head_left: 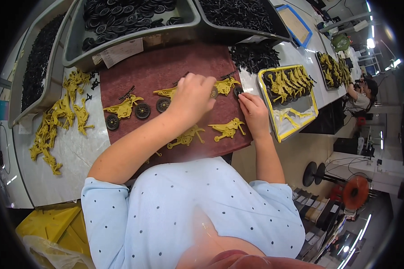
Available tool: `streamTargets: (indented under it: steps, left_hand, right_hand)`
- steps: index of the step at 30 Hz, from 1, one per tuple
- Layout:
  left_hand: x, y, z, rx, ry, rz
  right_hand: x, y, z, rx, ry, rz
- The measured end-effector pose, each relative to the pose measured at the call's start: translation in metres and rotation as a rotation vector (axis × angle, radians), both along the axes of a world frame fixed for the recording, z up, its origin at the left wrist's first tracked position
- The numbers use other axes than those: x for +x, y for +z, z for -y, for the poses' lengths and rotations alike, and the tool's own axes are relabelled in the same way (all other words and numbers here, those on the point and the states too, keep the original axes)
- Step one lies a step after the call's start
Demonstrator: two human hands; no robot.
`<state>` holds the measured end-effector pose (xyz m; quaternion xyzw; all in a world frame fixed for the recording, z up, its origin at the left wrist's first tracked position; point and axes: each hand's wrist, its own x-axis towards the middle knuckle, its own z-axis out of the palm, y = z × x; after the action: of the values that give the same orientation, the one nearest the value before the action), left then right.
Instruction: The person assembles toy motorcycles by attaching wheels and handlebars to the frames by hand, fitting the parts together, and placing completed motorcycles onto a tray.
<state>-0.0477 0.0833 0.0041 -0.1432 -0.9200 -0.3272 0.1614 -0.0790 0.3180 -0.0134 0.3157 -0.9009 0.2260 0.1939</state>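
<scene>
Several yellow toy motorbikes lie on a dark red cloth (134, 58). My left hand (194, 96) is curled over the middle of the row, next to the rear of the right-hand motorbike (227, 84); what its fingers grip is hidden. At that motorbike's right end, my right hand (255, 111) pinches a black wheel (238, 91). To the left sits a motorbike with two black wheels and dark handlebars (120, 109). Another wheeled motorbike (164, 93) is partly covered by my left hand. Nearer me lie wheelless yellow bodies (227, 129), one partly behind my left forearm.
A grey bin of black wheels (193, 20) stands at the back, beside a bin of small black parts (242, 15). Loose yellow bodies (54, 121) are piled at left. A yellow-rimmed tray (316, 107) at right holds motorbikes. Another person (368, 94) sits farther right.
</scene>
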Motion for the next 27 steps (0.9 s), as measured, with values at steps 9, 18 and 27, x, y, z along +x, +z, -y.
streamTargets:
  steps: [9,18,27]
  left_hand:
    - [0.002,-0.008,-0.005,-0.061,-0.036,-0.038]
    - [0.004,-0.003,-0.009,-0.091,-0.018,0.004]
    - [0.002,-0.005,-0.013,-0.09,0.0,-0.012]
  right_hand:
    - [-0.002,-0.002,-0.001,0.098,0.037,-0.066]
    - [-0.002,-0.004,-0.002,0.093,0.032,-0.051]
    - [-0.001,-0.005,-0.001,0.069,0.029,-0.033]
